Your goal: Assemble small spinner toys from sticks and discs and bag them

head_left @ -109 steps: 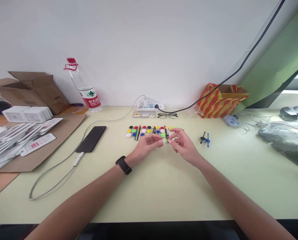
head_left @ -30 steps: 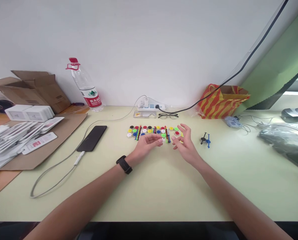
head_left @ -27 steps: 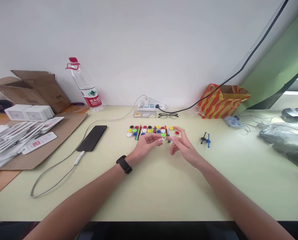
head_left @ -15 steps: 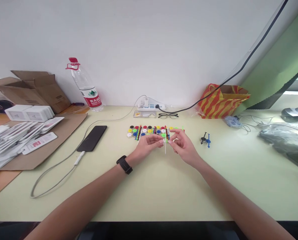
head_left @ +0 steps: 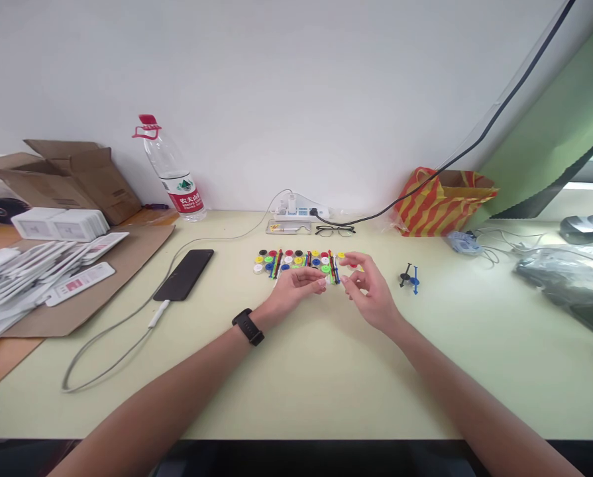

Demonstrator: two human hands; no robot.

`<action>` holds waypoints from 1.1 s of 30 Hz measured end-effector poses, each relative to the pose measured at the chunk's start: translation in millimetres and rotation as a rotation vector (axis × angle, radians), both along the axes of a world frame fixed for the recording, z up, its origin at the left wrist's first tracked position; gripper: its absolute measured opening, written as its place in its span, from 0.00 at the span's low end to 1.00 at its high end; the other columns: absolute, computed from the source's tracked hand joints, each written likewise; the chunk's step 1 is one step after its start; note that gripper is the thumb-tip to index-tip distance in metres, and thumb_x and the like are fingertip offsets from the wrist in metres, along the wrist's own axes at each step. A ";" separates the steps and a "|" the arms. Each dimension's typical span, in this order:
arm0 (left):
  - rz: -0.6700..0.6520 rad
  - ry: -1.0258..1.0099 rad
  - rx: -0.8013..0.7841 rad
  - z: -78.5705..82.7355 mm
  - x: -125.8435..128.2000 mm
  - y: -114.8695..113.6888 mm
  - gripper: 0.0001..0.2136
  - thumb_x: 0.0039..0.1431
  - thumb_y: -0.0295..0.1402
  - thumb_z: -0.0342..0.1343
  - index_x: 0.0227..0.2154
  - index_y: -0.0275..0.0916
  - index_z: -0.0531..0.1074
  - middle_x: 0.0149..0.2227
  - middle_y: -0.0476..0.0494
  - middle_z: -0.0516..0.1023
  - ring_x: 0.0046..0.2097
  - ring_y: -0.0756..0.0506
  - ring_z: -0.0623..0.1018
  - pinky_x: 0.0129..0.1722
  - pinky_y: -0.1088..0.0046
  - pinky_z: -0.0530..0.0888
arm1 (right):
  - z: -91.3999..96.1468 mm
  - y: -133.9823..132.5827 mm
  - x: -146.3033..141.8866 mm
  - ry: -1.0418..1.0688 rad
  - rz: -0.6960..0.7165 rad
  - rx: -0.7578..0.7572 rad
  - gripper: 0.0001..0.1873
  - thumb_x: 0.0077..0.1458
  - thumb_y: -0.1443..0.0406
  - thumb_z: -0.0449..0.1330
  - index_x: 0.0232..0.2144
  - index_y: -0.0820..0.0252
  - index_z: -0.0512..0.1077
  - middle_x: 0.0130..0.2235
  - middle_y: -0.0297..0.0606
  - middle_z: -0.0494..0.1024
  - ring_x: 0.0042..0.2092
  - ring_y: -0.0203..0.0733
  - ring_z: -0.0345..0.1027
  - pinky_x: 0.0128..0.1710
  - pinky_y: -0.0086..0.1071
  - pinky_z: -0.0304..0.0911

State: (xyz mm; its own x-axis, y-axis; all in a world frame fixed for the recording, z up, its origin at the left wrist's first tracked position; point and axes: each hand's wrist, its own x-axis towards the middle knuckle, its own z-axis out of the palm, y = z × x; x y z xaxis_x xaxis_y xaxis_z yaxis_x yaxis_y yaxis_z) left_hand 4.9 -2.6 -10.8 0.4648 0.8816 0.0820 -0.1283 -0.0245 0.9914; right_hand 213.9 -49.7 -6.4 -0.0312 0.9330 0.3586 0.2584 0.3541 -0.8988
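Observation:
My left hand is closed in a pinch, thumb pressed toward the fingertips. Whatever sits in that pinch is too small to make out. Just right of it, my right hand hovers with index finger and thumb apart and the other fingers curled; nothing plainly shows in it. Behind both hands lie rows of small coloured discs in red, yellow, green, blue, white and black. Among them are bundles of thin coloured sticks, partly hidden by the hands. Farther right rest a black piece and a blue piece, each with a stick through a disc.
A phone on a white cable lies left. Glasses, a small clear case and a power strip sit by the wall. A large bottle, a cardboard box and a striped bag stand farther back.
My right hand has shifted slightly right, widening the gap between the hands. The thin white stick that hung upright between my fingertips no longer shows. My left hand has hardly moved.

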 end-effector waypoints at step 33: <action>-0.019 0.004 0.002 0.1 0.4 -0.7 0.16 0.54 0.41 0.71 0.42 0.36 0.82 0.41 0.39 0.84 0.42 0.43 0.82 0.49 0.62 0.78 | -0.6 1.1 -1.0 -0.011 0.007 0.018 0.19 0.64 0.54 0.59 0.55 0.50 0.66 0.48 0.40 0.75 0.29 0.37 0.65 0.32 0.38 0.69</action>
